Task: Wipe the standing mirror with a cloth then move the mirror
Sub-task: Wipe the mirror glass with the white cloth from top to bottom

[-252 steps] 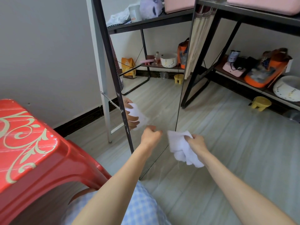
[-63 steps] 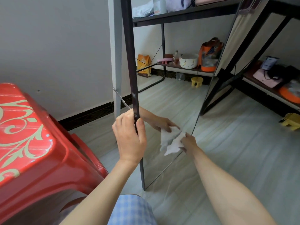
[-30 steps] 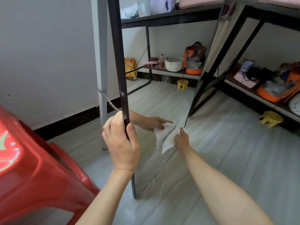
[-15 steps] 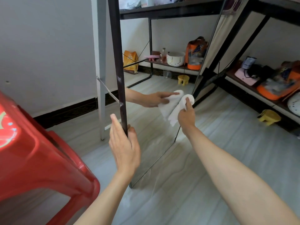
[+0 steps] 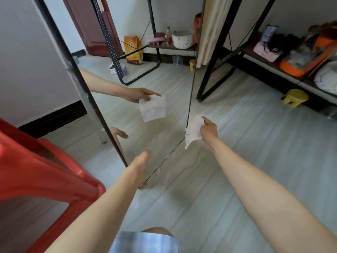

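The standing mirror [image 5: 160, 136] with a thin black frame stands on the floor ahead of me, turned at an angle, its glass reflecting my arms and the room. My right hand [image 5: 208, 129] is shut on a crumpled white cloth [image 5: 193, 131] just off the mirror's right edge, near its lower part. My left hand [image 5: 140, 161] hangs open, fingers straight, in front of the lower left of the glass, apart from the frame. The cloth's reflection shows higher in the glass.
A red plastic stool [image 5: 42, 172] stands close at my left. A black metal shelf rack [image 5: 218, 70] with bags, bowls and a yellow small stool [image 5: 295, 97] runs along the right. A grey wall with dark skirting [image 5: 52, 117] lies behind the mirror.
My left hand let go of the mirror's left frame and now hangs open before the glass. My right hand with the cloth came off the glass to the mirror's right edge, lower down.
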The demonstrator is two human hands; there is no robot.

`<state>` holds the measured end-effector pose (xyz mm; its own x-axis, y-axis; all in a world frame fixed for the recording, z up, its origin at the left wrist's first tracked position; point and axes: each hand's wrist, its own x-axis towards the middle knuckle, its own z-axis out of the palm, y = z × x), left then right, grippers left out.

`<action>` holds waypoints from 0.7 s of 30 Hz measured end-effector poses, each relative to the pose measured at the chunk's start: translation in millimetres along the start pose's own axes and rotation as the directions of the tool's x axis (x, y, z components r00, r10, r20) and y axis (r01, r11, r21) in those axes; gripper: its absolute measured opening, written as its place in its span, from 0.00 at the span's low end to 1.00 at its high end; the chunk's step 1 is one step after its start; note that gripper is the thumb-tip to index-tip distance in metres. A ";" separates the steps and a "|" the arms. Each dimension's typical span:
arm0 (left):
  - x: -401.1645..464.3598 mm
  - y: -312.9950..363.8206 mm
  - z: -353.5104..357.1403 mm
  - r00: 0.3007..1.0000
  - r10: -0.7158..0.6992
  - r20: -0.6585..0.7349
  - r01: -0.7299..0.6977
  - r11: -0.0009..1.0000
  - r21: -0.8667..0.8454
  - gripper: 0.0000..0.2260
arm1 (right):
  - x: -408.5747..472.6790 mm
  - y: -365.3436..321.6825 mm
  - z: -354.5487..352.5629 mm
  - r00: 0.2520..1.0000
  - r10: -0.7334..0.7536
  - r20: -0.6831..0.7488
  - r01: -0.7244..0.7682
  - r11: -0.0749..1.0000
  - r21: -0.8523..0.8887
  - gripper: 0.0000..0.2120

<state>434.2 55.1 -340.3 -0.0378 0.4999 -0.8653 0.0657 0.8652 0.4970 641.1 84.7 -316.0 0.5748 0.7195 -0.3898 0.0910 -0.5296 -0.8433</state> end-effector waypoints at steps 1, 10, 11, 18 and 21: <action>-4.5 1.5 4.6 0.996 -0.063 0.060 0.063 0.998 -0.012 0.29 | 1.8 2.0 -6.8 1.000 0.003 -0.007 -0.003 1.000 0.018 0.29; 7.1 40.8 79.6 0.890 0.387 0.242 -0.452 0.679 0.578 0.09 | 19.0 11.8 -23.7 0.998 -0.047 -0.040 0.050 0.996 0.077 0.30; 14.9 42.3 82.9 0.859 0.430 0.277 -0.497 0.574 0.650 0.09 | 22.3 14.4 -20.6 0.997 -0.058 -0.053 0.062 0.995 0.075 0.29; 62.5 19.4 89.5 0.633 0.529 0.564 -0.584 -0.151 0.798 0.13 | 27.7 33.5 -0.8 0.988 -0.066 -0.142 0.081 0.991 0.108 0.29; 70.3 20.0 94.6 0.495 0.545 0.676 -0.466 -0.490 0.736 0.14 | 31.4 20.8 -2.0 0.976 -0.118 -0.184 0.137 0.987 0.089 0.28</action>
<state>527.1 104.0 -397.4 0.6916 0.6934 -0.2020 0.7196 -0.6854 0.1112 662.7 95.4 -345.1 0.6999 0.6819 -0.2123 0.0960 -0.3844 -0.9182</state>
